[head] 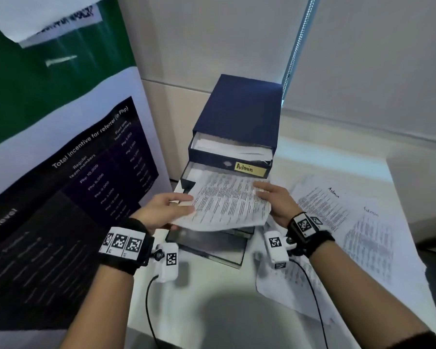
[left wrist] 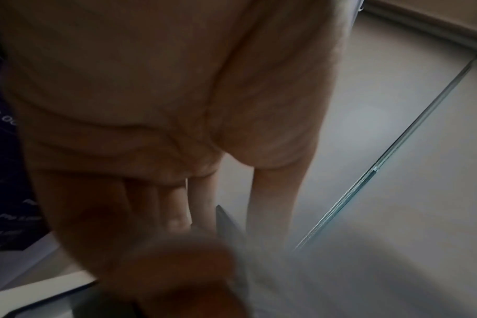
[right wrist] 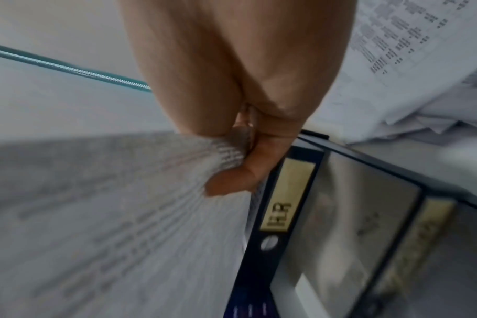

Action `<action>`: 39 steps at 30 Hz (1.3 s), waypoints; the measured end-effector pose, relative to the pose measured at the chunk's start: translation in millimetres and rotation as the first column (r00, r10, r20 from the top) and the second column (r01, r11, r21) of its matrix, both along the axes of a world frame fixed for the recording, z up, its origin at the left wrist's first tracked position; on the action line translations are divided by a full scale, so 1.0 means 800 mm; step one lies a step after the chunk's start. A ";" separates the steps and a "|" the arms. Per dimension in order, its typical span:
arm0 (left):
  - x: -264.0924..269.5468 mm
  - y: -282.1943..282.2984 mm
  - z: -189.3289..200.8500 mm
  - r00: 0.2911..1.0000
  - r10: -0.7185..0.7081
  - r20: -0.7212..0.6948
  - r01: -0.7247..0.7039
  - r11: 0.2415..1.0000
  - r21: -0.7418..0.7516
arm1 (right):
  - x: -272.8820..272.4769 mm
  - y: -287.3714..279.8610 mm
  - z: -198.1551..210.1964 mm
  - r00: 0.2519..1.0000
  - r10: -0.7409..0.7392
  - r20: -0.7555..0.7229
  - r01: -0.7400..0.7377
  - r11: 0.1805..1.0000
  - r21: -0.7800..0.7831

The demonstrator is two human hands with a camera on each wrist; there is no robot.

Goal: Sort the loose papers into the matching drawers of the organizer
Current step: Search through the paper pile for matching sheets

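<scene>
Above the pulled-out "HR" drawer (right wrist: 275, 206) of the organizer (head: 239, 117), both hands are holding a printed sheet (head: 227, 202): left hand (head: 165, 210) and right hand (head: 278, 200) fingers are pinching its side edges. Motion blur is obscuring the sheet's text; the sheet is hiding the drawer interior.

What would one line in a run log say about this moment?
both hands hold one printed sheet | left hand at left edge | right hand at right edge | sheet above open HR drawer | loose papers on table at right

A yellow paper label (head: 250, 169) on the dark blue cardboard drawer organizer (head: 239, 117) reads "Admin". Another yellow label (right wrist: 282, 212) reads "HR". The dark purple printed poster (head: 91, 177) reads "Total incentive for referrer (in Php)"; loose white sheets (head: 337, 212) bear handwritten "Admin".
</scene>
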State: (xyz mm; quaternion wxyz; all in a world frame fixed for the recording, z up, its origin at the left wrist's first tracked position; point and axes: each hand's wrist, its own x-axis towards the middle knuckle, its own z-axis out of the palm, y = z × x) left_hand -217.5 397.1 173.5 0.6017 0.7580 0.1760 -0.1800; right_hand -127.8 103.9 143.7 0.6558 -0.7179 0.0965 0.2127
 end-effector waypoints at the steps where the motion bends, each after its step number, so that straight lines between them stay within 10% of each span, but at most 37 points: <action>1: 0.003 -0.003 0.000 1.000 0.003 0.012 -0.003 1.000 -0.023 | 0.010 -0.003 0.001 0.999 -0.038 0.020 0.039 0.999 -0.038; 8: 0.039 -0.013 -0.003 0.972 0.214 0.096 -0.214 0.977 -0.011 | -0.021 -0.015 0.038 0.878 0.355 -0.321 -0.327 0.935 0.140; 22: 0.073 -0.012 0.004 0.971 0.183 0.155 -0.202 0.972 0.123 | 0.048 0.029 -0.001 0.998 0.047 0.029 -0.042 0.989 -0.141; 28: 0.128 -0.040 -0.055 0.954 0.166 0.249 -0.223 0.949 0.221 | 0.036 0.008 0.000 0.959 0.229 -0.170 -0.238 0.971 -0.034; 33: 0.168 -0.062 -0.076 0.952 0.008 0.305 -0.184 0.813 0.552 | 0.056 -0.002 -0.007 0.994 0.058 -0.088 -0.058 0.998 0.010; 39: 0.173 -0.078 -0.083 0.935 -0.314 -0.165 0.257 0.281 0.924 | 0.054 -0.085 -0.032 0.999 -0.036 0.005 0.036 0.965 -0.259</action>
